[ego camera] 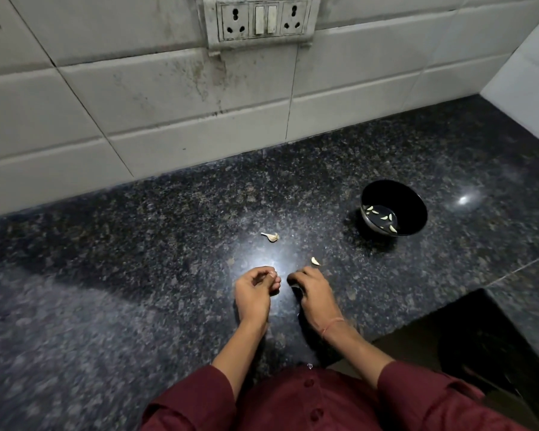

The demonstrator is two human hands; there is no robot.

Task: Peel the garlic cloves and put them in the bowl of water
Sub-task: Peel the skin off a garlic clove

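A black bowl holding water and several peeled garlic cloves stands on the counter at the right. An unpeeled clove lies just beyond my right hand. A garlic piece with a stem lies further back, ahead of my left hand. My left hand rests low on the counter, its fingers curled toward the palm. My right hand is beside it, knuckles up and fingertips bent down to the surface. What either hand holds is hidden by the fingers.
The dark speckled granite counter meets a white tiled wall with a socket panel. A side wall closes the right. The counter drops to a dark recess at the near right.
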